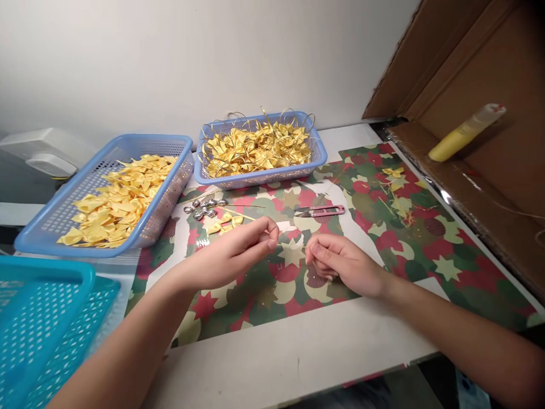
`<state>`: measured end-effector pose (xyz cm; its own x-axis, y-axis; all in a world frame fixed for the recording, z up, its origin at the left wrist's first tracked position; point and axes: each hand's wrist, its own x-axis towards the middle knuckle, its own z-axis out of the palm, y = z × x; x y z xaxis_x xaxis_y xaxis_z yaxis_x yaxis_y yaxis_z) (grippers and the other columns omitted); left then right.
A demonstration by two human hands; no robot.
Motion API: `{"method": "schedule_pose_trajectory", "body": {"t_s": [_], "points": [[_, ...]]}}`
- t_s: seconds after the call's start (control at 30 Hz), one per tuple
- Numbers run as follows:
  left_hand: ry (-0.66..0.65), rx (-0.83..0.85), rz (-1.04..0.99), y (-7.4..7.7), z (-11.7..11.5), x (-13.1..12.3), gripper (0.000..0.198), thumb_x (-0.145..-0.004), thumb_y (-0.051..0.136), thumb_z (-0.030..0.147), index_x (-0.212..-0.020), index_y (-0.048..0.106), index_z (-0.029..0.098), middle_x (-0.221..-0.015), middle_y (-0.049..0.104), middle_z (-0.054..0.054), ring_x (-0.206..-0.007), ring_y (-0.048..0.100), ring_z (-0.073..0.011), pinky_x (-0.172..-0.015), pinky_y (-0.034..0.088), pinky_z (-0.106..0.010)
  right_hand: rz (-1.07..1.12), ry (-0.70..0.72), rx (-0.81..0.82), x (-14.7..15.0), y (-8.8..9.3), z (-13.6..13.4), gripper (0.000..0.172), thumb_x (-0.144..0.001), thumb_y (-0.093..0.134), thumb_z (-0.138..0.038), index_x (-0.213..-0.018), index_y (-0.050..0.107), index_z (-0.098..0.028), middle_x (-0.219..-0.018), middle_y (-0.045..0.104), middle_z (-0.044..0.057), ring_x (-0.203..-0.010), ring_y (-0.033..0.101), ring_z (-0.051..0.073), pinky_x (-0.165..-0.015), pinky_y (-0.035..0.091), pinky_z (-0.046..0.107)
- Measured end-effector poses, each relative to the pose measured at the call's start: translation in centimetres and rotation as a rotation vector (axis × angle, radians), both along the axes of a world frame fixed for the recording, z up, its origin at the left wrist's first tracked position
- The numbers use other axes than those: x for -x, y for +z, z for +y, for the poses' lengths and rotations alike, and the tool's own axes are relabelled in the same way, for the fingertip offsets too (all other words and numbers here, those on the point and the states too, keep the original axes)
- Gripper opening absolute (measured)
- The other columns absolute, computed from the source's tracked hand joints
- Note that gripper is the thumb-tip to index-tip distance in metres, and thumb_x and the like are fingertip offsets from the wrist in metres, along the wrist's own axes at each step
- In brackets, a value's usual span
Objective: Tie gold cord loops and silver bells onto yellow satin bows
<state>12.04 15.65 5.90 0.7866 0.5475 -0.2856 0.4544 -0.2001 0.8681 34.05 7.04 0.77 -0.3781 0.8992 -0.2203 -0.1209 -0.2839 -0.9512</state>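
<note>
Over the patterned sheet [293, 289], my left hand [238, 250] is closed, with thumb and forefinger pinched together. My right hand [340, 262] is closed too, a short gap away. Anything between the fingers of either hand is too small or hidden to make out. Beyond my left hand lie yellow ribbon bows [227, 222], a cluster of silver bells [204, 209] and thin gold cords [242, 205]. A pair of pink-handled thread snips [321, 211] rests on the sheet past my right hand.
A blue basket [200, 176] of yellow bows with gold cords stands at the back. Another blue basket [36, 241] of yellow bows is at left, above teal baskets [46, 324]. At right, a yellow tube [464, 133] stands by a cardboard box [481, 74]; thread scraps [402, 207] lie nearby.
</note>
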Motion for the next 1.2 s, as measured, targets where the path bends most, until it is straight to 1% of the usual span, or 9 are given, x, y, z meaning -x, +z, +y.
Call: {"method": "schedule_pose_trajectory", "body": {"t_s": [0.2,0.4,0.53,0.63,0.73,0.8,0.9,1.07,1.2], "points": [[-0.106,0.150,0.065,-0.2,0.2,0.2,0.023,-0.097,0.039,0.038,-0.083,0.047,0.021,-0.075,0.041,0.003,-0.063,0.037,-0.0121,-0.057,0.035,-0.022,-0.511,-0.120,-0.522,-1.3,0.8,0.3,0.022,-0.094,0.051,-0.023,-0.076,0.061,-0.015,-0.068,0.057,0.000,-0.062,0.049,0.008,-0.057,0.037,0.021],[-0.210,0.306,0.146,0.1,-0.2,0.6,0.020,-0.094,0.048,0.038,-0.102,0.059,0.023,-0.083,0.058,-0.001,-0.071,0.052,-0.0154,-0.062,0.043,-0.024,-0.510,-0.163,-0.753,-1.1,0.8,0.3,0.014,-0.088,0.059,-0.014,-0.076,0.066,-0.015,-0.069,0.065,0.002,-0.065,0.054,0.010,-0.056,0.041,0.021],[0.024,0.100,-0.048,0.6,-1.6,-0.7,0.040,-0.088,0.060,0.034,-0.128,0.055,0.029,-0.126,0.057,-0.006,-0.115,0.054,-0.0239,-0.094,0.046,-0.032,-0.472,-0.187,-0.876,-0.9,1.2,0.3,0.013,-0.088,0.058,-0.010,-0.078,0.066,-0.015,-0.068,0.067,0.001,-0.065,0.054,0.009,-0.063,0.044,0.022],[0.184,0.087,-0.278,0.0,-2.8,-2.9,0.037,-0.092,0.057,0.034,-0.128,0.053,0.028,-0.130,0.053,-0.007,-0.123,0.048,-0.0233,-0.100,0.042,-0.034,-0.456,-0.195,-0.894,-1.0,1.2,0.4,0.015,-0.088,0.058,-0.011,-0.076,0.065,-0.016,-0.064,0.066,0.000,-0.063,0.054,0.010,-0.066,0.045,0.024],[0.174,0.421,-0.318,-1.9,-3.4,-5.1,0.021,-0.093,0.053,0.039,-0.104,0.056,0.021,-0.092,0.060,-0.003,-0.082,0.058,-0.0149,-0.073,0.047,-0.026,-0.492,-0.230,-0.903,-1.2,1.0,0.6,0.018,-0.085,0.055,-0.008,-0.070,0.062,-0.016,-0.060,0.062,-0.001,-0.061,0.052,0.010,-0.066,0.044,0.025],[0.249,0.641,-0.330,-3.4,-3.5,-6.0,0.029,-0.092,0.055,0.045,-0.080,0.047,0.019,-0.062,0.043,0.005,-0.054,0.039,-0.0076,-0.051,0.034,-0.019,-0.541,-0.269,-0.901,-1.3,0.7,0.7,0.019,-0.083,0.055,-0.008,-0.067,0.061,-0.016,-0.059,0.059,-0.001,-0.059,0.049,0.010,-0.063,0.042,0.025],[0.302,0.885,-0.411,-5.2,-3.4,-6.3,0.042,-0.090,0.055,0.050,-0.069,0.035,0.019,-0.056,0.023,0.010,-0.047,0.019,-0.0051,-0.044,0.018,-0.018,-0.549,-0.297,-0.851,-1.5,0.7,0.8,0.016,-0.083,0.058,-0.010,-0.069,0.064,-0.015,-0.058,0.058,0.000,-0.057,0.047,0.009,-0.059,0.041,0.024],[0.373,0.939,-0.538,-5.7,-3.5,-5.9,0.041,-0.089,0.058,0.049,-0.070,0.037,0.020,-0.052,0.019,0.011,-0.043,0.012,-0.0045,-0.042,0.015,-0.018,-0.538,-0.396,-0.644,-3.1,1.0,1.8,0.016,-0.087,0.059,-0.020,-0.073,0.066,-0.016,-0.066,0.061,0.001,-0.060,0.051,0.010,-0.058,0.042,0.023],[0.400,0.947,-0.536,-5.5,-3.7,-5.8,0.042,-0.086,0.062,0.052,-0.070,0.041,0.019,-0.051,0.017,0.012,-0.042,0.011,-0.0042,-0.041,0.015,-0.017,-0.714,-0.554,-0.554,-5.2,0.3,3.2,0.015,-0.089,0.058,-0.025,-0.082,0.069,-0.017,-0.074,0.064,0.003,-0.068,0.055,0.013,-0.063,0.042,0.026]]}}
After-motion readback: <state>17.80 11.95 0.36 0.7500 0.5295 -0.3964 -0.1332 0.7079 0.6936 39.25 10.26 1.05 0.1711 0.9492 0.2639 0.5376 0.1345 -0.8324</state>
